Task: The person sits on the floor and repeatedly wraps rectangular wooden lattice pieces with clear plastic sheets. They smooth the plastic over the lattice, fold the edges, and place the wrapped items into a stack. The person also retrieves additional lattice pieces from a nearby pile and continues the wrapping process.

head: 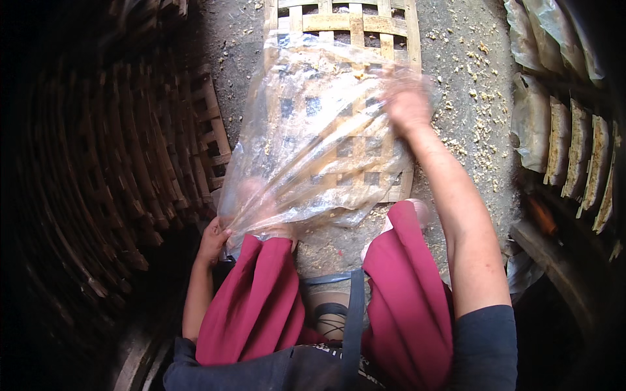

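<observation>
A clear, wrinkled plastic sheet (303, 132) is stretched at a slant over a woven bamboo rack (362, 22) on the ground before me. My left hand (213, 240) pinches the sheet's lower left corner between thumb and fingers, beside my knee. Motion blurs my right hand (407, 103) at the sheet's upper right edge; its fingers cannot be made out, nor whether they grip the plastic. Pale yellowish crumbs cling to the sheet. Through the plastic the rack's square lattice shows, with its near edge ending close to my feet.
Many bamboo racks (212, 122) stand in a row at the left. Plastic-wrapped slabs (533, 122) and bare slabs on racks (579, 146) stand at the right, above an orange handle (542, 216). Crumbs (472, 93) lie scattered over the rough ground.
</observation>
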The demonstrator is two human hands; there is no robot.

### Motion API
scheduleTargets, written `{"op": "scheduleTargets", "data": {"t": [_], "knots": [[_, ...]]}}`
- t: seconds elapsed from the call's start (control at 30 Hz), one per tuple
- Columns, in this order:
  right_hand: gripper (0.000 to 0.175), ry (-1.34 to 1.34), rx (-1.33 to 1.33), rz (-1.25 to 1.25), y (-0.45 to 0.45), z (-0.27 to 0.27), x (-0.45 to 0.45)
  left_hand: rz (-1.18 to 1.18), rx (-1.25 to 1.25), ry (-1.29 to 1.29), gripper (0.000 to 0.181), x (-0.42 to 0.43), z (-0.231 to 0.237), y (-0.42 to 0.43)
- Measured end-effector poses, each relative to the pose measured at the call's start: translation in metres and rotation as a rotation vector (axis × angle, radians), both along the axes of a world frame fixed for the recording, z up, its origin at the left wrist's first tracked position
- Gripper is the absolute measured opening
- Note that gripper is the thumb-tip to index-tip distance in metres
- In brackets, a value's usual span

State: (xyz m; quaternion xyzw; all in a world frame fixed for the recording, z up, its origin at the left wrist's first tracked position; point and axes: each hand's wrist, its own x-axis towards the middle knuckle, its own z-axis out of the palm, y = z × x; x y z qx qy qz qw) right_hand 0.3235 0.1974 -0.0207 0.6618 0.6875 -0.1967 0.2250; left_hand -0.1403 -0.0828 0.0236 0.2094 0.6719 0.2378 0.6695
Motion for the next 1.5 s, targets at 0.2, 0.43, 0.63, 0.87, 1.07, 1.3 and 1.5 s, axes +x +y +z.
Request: {"op": "scheduleTargets", "data": {"t": [0.2, 0.43, 0.63, 0.87, 1.07, 1.3, 1.5], "knots": [[0.067, 0.186, 0.847, -0.455, 0.009, -0.032, 0.053, 0.097, 0.064, 0.001, 0.034, 0.013, -0.008, -0.010], [0.058, 0.415, 0.069, 0.415, -0.013, -0.017, -0.056, 0.016, 0.033, 0.071, 0.033, -0.002, -0.010, -0.024], [0.067, -0.166, 0.817, -0.459, 0.030, -0.020, 0.034, 0.161, 0.072, 0.043, 0.032, 0.025, -0.006, -0.015], [0.058, 0.708, 0.007, 0.882, -0.019, -0.022, -0.130, 0.093, -0.012, 0.043, 0.033, 0.015, -0.014, -0.019], [0.061, 0.304, 0.143, -0.342, 0.065, -0.010, -0.064, 0.219, -0.002, 0.015, 0.036, 0.016, -0.012, -0.040], [0.054, 0.422, -0.005, 0.524, 0.006, -0.015, -0.096, 0.164, -0.010, 0.080, 0.038, 0.019, -0.011, -0.033], [0.069, -0.184, 0.480, -0.439, 0.059, -0.044, 0.002, 0.191, 0.039, 0.035, 0.039, 0.005, -0.015, -0.028]]}}
